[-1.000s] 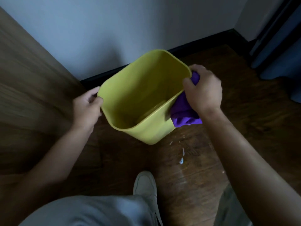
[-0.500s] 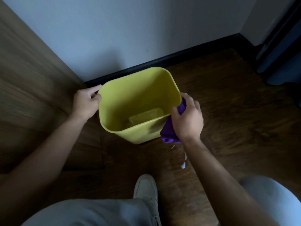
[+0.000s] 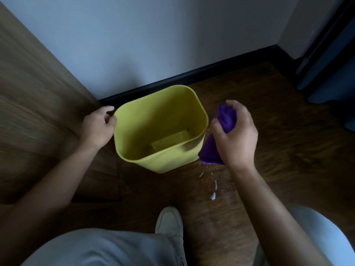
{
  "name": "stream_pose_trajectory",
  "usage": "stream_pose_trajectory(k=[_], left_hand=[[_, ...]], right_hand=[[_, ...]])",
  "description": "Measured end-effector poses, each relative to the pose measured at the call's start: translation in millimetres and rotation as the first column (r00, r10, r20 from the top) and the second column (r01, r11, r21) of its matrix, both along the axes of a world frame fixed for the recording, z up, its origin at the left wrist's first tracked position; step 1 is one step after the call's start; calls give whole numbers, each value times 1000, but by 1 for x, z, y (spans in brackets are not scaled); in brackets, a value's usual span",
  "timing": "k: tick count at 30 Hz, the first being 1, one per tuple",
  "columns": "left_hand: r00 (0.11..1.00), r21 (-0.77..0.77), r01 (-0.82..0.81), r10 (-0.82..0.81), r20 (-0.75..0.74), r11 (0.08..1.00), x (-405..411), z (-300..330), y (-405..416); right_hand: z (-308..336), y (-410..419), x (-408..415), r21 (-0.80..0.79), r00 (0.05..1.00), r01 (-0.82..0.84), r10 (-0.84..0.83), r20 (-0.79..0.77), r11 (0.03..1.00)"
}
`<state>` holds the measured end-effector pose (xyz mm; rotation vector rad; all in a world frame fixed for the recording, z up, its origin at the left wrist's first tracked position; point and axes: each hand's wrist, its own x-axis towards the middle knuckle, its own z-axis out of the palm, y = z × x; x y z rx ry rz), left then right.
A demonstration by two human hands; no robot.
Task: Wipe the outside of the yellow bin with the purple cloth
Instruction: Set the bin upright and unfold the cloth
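Observation:
The yellow bin [image 3: 165, 166] stands upright on the dark wooden floor near the wall, its inside bare. My left hand [image 3: 98, 127] is at the bin's left rim, thumb and forefinger pinching the edge. My right hand [image 3: 236, 135] is just right of the bin, fingers closed round the bunched purple cloth [image 3: 225, 118]. The cloth's lower end hangs against the bin's right outer wall; its upper part stands off from the rim.
A wooden panel [image 3: 38, 104] rises on the left, a white wall with black skirting [image 3: 192, 75] behind. White specks [image 3: 213, 196] lie on the floor by the bin. My shoe [image 3: 170, 221] and grey-trousered knees are below. A dark object [image 3: 330, 77] stands at far right.
The bin went from tilted to upright on the floor and farther from me. My right hand with the cloth slid down the right wall, then lifted off sideways to the right.

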<state>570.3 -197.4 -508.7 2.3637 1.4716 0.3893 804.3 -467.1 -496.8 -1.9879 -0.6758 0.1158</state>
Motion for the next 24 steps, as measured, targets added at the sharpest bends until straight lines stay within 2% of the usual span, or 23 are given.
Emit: stream_pose_trajectory(k=[2,3,4,5,7,8,10,12,15,18,20,22,24], left_hand=[[998,118,44,-50,47,992,9,13,-11],[989,110,115,-125,85,987,16,24,-18],[969,35,209,-212,129,977,24,37,-25],[944,-109,306,-286,165,946,33,52,-34],[874,-422,482,-386,296,767,54,81,-58],[832,-506,551,-399,385,663,64,90,-69],[741,-575,670,-372,560,469,86,100,-94],[701,-629,710,-235,673,316,102,104,-114],[691,-668,714,-51,721,210,114,101,-129],[699,-674,713,-112,707,195,116,92,-138],[697,-656,709,-108,709,259,120,87,-140],[686,-634,681,-16,728,367,128,84,-136],[659,-585,658,14,752,474,136,84,-129]], right_hand=[[18,-2,5,90,998,-60,63,-29,994],[27,-2,7,137,994,-93,101,-52,986],[36,-1,9,192,985,-132,151,-86,972],[46,0,10,268,966,-178,220,-133,947],[63,3,9,467,889,-269,403,-216,843],[69,4,7,551,840,-294,486,-241,781],[78,7,4,667,738,-286,602,-304,688],[81,7,1,747,634,-219,674,-379,627],[80,0,4,796,599,-127,685,-414,592],[73,-8,9,790,593,-28,647,-480,612],[66,-10,15,747,624,4,582,-521,665],[58,-11,25,661,742,-20,454,-493,750],[50,-12,36,536,860,-81,330,-388,840]])
